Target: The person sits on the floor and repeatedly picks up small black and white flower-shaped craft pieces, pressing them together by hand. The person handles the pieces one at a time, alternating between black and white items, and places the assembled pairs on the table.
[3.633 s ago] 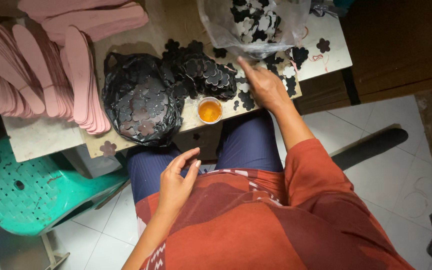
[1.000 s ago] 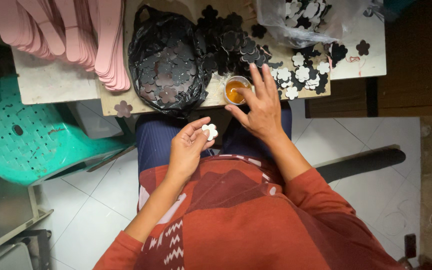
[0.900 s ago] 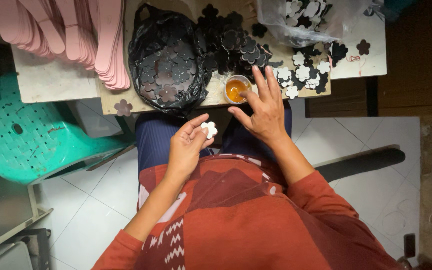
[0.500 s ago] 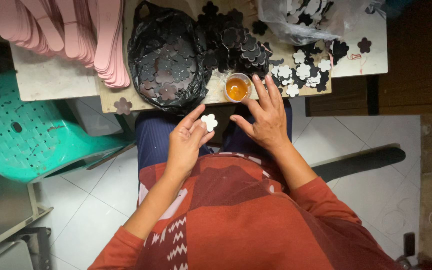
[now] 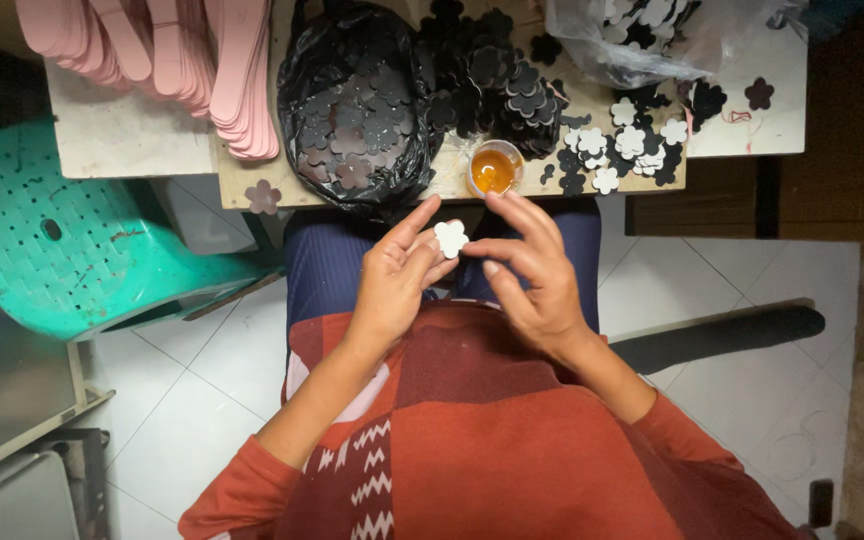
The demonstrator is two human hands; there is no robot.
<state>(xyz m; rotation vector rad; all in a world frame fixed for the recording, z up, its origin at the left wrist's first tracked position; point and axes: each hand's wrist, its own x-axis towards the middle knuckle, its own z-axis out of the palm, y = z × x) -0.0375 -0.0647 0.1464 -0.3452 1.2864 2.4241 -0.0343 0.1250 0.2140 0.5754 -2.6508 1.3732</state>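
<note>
One green stool [image 5: 62,240] stands at the far left, beside the table [image 5: 122,150]. On the table's left end lies a stack of pink strips [image 5: 182,60], too many and too overlapped to count. Next comes one open black bag [image 5: 352,100] full of dark flower cutouts, with a heap of black flowers [image 5: 492,70] spilling to its right; neither lot can be counted. One lone brownish flower [image 5: 263,196] sits at the table edge below the strips. One small cup [image 5: 494,170] of amber liquid stands at the near edge, just right of the bag. Right of the cup lies a cluster of white flowers [image 5: 622,150], roughly eight, mixed with black ones. One clear bag [image 5: 652,35] holding black and white flowers rests at the upper right, and one single dark flower [image 5: 759,93] lies apart near the table's right end.

Over the lap, the left hand [image 5: 392,280] is raised, palm inward, pinching one white flower [image 5: 450,238] between thumb and fingertips, index finger pointing up. The right hand [image 5: 532,270] is loose and open, fingers spread and curved, its thumb and fingertips just beside the flower's right edge; whether they touch it cannot be told.
</note>
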